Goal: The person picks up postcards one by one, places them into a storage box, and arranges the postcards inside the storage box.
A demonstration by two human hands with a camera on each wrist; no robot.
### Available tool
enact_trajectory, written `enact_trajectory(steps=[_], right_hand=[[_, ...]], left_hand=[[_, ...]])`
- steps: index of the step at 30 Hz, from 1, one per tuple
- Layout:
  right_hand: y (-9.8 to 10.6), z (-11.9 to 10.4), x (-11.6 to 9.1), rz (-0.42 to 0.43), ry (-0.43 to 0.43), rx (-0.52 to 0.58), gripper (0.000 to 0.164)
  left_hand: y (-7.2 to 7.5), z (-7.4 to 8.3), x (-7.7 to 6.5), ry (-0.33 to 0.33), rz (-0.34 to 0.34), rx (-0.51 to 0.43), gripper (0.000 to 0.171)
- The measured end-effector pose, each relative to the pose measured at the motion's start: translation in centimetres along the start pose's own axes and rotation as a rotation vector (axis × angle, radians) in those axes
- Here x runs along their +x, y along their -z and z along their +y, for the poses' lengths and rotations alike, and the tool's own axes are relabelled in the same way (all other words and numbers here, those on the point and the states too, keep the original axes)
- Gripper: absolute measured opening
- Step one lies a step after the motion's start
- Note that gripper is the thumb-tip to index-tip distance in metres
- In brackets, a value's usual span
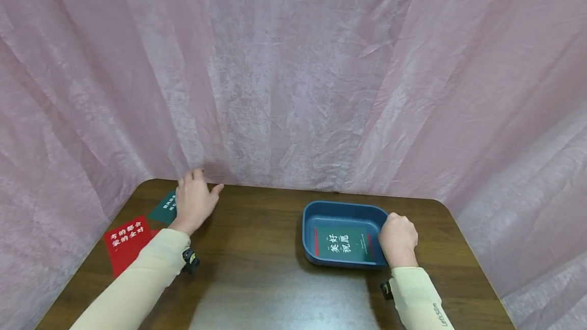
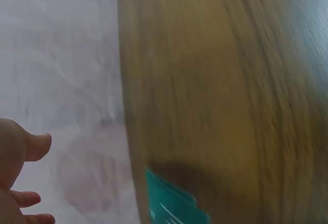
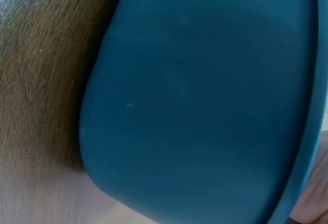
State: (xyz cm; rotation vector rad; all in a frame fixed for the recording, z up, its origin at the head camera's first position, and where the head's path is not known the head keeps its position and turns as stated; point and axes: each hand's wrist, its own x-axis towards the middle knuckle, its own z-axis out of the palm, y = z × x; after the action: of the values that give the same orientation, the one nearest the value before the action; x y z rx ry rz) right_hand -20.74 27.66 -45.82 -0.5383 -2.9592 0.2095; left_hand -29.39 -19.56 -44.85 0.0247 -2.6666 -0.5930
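My left hand (image 1: pixel 194 200) is spread over the back left of the table, its fingers apart and nothing in its grasp. Beside and partly beneath it, a green card (image 1: pixel 165 211) with white characters is partly hidden; the left wrist view catches a corner of the green card (image 2: pixel 171 203), apart from the left hand (image 2: pixel 20 175). With curled fingers my right hand (image 1: pixel 398 238) grips the right rim of a blue rectangular plastic basin (image 1: pixel 304 236). Inside the basin lies a green card (image 1: pixel 341 243) with red edges and white characters. The basin's outer wall (image 3: pixel 195 106) fills the right wrist view.
A red card (image 1: pixel 127 242) with white characters lies near the left edge, overlapping another red piece (image 1: pixel 154 232) partly covered by my left sleeve. A pink curtain (image 1: pixel 284 80) hangs behind the brown wooden table (image 1: pixel 257 233).
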Motion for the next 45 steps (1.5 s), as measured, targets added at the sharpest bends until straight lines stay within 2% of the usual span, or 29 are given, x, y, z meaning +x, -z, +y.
enact_trajectory(steps=[7,14,20,24,26,34,40,45], right_hand=[[0.3,-0.1,-0.1,-0.002,0.003,-0.001,0.023],[0.1,0.3,0.0,-0.005,-0.003,-0.012,0.023],[0.1,0.4,0.0,-0.026,-0.011,-0.014,0.022],[0.3,0.3,0.0,-0.028,-0.011,-0.025,0.023],[0.4,0.3,0.0,-0.023,-0.010,-0.027,0.023],[0.6,0.3,-0.2,-0.023,-0.002,-0.033,0.023],[0.8,0.1,-0.2,-0.029,-0.011,-0.033,0.022],[0.7,0.1,-0.2,-0.026,-0.013,-0.032,0.022]], left_hand=[[0.8,-3.9,0.6,0.122,-0.076,0.032,0.070],[0.2,-7.3,1.0,0.205,-0.175,0.054,0.072],[0.0,-9.3,0.7,0.261,-0.279,0.079,0.069],[0.3,-9.6,0.2,0.299,-0.362,0.091,0.075],[0.3,-9.7,-0.1,0.308,-0.381,0.104,0.078],[0.1,-9.2,-0.2,0.282,-0.324,0.103,0.079],[0.1,-8.7,0.1,0.305,-0.375,0.077,0.096],[-0.2,-8.5,0.2,0.315,-0.420,0.093,0.100]])
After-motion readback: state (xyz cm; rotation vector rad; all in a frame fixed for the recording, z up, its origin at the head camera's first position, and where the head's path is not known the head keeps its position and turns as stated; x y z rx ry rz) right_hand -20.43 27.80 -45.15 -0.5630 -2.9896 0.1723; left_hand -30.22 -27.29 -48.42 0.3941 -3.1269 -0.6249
